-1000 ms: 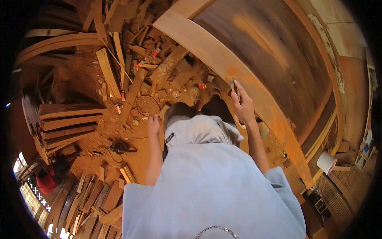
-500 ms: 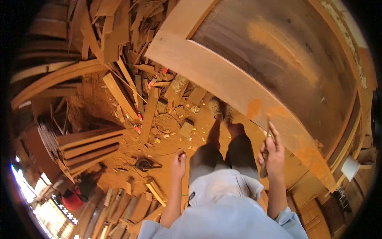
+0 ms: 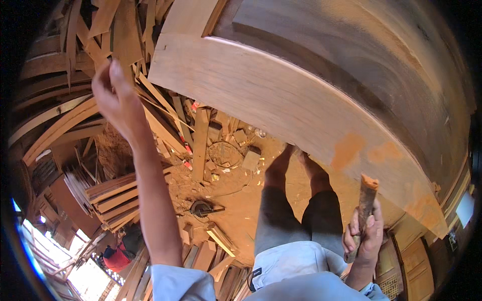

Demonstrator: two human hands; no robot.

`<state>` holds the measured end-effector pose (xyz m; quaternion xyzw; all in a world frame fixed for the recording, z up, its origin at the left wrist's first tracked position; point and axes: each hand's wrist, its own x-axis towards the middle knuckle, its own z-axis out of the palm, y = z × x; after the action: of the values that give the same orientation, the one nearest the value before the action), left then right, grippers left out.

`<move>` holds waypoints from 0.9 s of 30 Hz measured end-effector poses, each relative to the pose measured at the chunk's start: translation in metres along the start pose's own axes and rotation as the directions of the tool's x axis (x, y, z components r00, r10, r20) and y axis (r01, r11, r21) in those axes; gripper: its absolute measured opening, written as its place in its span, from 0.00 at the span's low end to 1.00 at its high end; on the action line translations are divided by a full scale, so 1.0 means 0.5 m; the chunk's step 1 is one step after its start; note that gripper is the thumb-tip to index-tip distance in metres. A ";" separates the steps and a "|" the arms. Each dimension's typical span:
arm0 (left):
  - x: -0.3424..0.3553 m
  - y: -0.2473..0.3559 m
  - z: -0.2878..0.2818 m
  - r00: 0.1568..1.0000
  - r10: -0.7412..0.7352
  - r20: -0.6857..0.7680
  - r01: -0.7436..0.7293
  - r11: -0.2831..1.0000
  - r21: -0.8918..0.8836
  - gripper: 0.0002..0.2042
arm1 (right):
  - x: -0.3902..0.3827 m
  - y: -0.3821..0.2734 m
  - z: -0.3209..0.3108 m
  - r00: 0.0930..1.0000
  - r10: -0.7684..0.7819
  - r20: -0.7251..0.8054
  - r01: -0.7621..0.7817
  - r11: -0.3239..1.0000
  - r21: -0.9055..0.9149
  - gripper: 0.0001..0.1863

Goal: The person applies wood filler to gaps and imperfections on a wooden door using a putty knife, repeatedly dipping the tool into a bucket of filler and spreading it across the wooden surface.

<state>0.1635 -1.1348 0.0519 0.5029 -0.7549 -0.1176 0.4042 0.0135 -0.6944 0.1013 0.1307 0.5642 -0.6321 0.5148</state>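
The pale blue top [image 3: 311,288] has loose sleeves [image 3: 181,282]. Dark grey shorts [image 3: 276,213] meet whitish cloth [image 3: 296,258] bearing a dark label [image 3: 257,272].

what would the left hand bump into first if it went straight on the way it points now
Probably the loose wooden boards just beyond the left hand, though depth is hard to judge here.
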 end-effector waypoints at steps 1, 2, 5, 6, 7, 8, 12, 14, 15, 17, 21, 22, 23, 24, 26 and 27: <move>0.039 -0.005 0.022 0.996 0.029 0.087 -0.029 1.000 -0.007 0.19 | -0.009 0.005 0.004 0.999 0.043 -0.007 -0.043 0.999 0.015 0.33; 0.083 -0.005 0.051 0.983 0.065 0.173 -0.061 0.998 -0.029 0.20 | -0.016 0.009 0.010 0.997 0.075 -0.021 -0.074 0.997 0.032 0.34; 0.116 -0.092 0.137 0.925 -0.057 0.376 0.021 0.995 0.098 0.26 | -0.028 0.024 0.071 1.000 0.005 0.020 -0.004 1.000 -0.015 0.30; 0.108 -0.090 0.162 0.869 -0.153 0.471 0.075 0.981 0.180 0.29 | -0.026 0.029 0.094 0.999 -0.028 0.031 0.030 0.997 -0.065 0.30; 0.093 -0.091 0.176 0.839 -0.330 0.433 0.167 0.913 0.372 0.34 | -0.026 0.035 0.118 0.997 -0.078 -0.008 0.075 0.982 -0.173 0.28; 0.082 -0.066 0.179 0.862 -0.308 0.402 0.172 0.925 0.340 0.35 | -0.024 0.039 0.144 0.995 -0.090 -0.039 0.083 0.983 -0.163 0.28; 0.083 -0.048 0.164 0.836 -0.256 0.485 0.117 0.947 0.298 0.32 | 0.013 0.087 0.250 0.948 -0.280 -0.151 0.125 0.763 -0.634 0.25; 0.086 -0.037 0.174 0.834 -0.248 0.494 0.122 0.954 0.274 0.31 | 0.052 0.107 0.305 0.791 -0.611 -0.025 0.311 0.438 -0.844 0.26; 0.087 -0.033 0.175 0.814 -0.266 0.516 0.121 0.947 0.297 0.30 | 0.065 0.115 0.334 0.778 -0.626 -0.046 0.289 0.423 -0.859 0.26; 0.086 -0.029 0.173 0.799 -0.266 0.539 0.104 0.944 0.312 0.28 | 0.086 0.134 0.371 0.811 -0.578 -0.088 0.214 0.433 -0.875 0.26; 0.089 -0.035 0.168 0.788 -0.277 0.549 0.099 0.938 0.332 0.28 | 0.127 0.154 0.406 0.786 -0.614 -0.075 0.224 0.394 -0.891 0.26; 0.091 -0.037 0.167 0.780 -0.295 0.551 0.110 0.933 0.343 0.28 | 0.133 0.160 0.412 0.785 -0.613 -0.087 0.215 0.401 -0.891 0.26; 0.091 -0.037 0.166 0.772 -0.313 0.553 0.122 0.927 0.355 0.29 | 0.139 0.165 0.417 0.780 -0.618 -0.100 0.207 0.406 -0.890 0.26; 0.093 -0.035 0.166 0.769 -0.307 0.561 0.114 0.929 0.352 0.29 | 0.145 0.172 0.419 0.773 -0.624 -0.113 0.202 0.411 -0.889 0.26; 0.092 -0.023 0.165 0.769 -0.309 0.560 0.113 0.927 0.357 0.29 | 0.161 0.201 0.417 0.756 -0.641 -0.134 0.158 0.377 -0.913 0.26; 0.093 -0.019 0.164 0.766 -0.307 0.564 0.111 0.929 0.354 0.29 | 0.161 0.204 0.417 0.742 -0.657 -0.135 0.126 0.335 -0.934 0.26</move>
<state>0.1024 -1.1978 0.0162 0.5748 -0.7918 -0.2024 0.0419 0.1466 -0.8949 0.0507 -0.1463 0.9302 -0.2943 0.1633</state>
